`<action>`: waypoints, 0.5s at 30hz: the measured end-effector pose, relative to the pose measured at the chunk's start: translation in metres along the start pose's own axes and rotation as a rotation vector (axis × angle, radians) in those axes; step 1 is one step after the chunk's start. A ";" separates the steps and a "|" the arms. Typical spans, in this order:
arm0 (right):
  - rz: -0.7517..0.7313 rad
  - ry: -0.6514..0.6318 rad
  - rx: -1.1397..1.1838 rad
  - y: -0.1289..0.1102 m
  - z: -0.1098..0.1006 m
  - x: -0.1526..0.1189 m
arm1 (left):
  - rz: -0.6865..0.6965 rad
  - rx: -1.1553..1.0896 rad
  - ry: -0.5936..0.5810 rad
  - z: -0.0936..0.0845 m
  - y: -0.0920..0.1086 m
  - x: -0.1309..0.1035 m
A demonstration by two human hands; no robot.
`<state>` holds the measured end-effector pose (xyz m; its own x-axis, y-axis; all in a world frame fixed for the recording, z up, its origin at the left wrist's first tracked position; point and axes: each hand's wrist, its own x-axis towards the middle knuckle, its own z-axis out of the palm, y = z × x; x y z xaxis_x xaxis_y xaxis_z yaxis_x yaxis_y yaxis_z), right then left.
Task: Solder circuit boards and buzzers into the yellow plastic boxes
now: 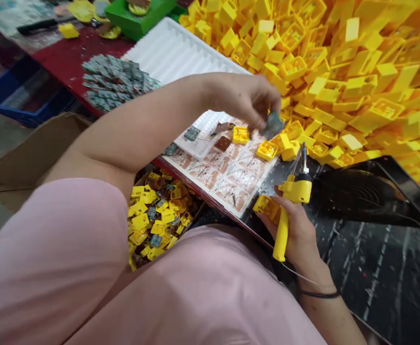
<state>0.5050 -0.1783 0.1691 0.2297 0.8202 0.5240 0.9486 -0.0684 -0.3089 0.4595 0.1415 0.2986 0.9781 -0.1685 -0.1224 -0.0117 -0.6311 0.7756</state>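
Note:
My left hand (244,98) reaches across the work mat and pinches a small green-grey circuit board (273,125), blurred by motion. Just below that board, an open yellow plastic case (267,150) lies at the mat's edge, with another yellow case (241,135) to its left. At lower right, my right hand (298,230) is closed around a yellow soldering gun (282,235), its metal tip pointing up and a thin wire trailing from its handle end. The fingers of that same hand also hold a yellow case (266,209) beside the gun.
A large heap of yellow cases (339,86) fills the back right. Circuit boards (114,81) are piled left of a white ribbed tray (181,48). A black fan-like frame (375,191) stands at right. Below the table edge is a bin of cases and boards (155,215).

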 end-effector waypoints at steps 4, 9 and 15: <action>0.038 0.018 -0.052 -0.005 -0.003 -0.001 | -0.060 0.450 -0.434 0.061 0.001 0.014; 0.087 0.141 -0.036 -0.005 -0.016 -0.008 | 0.110 0.699 -0.074 0.100 -0.013 0.000; 0.173 0.300 0.025 -0.002 -0.048 -0.044 | -0.157 0.501 0.315 0.100 -0.035 -0.050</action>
<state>0.5029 -0.2417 0.1844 0.4438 0.5942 0.6708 0.8853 -0.1747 -0.4310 0.3899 0.0963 0.2151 0.9896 0.1394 0.0365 0.1164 -0.9223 0.3685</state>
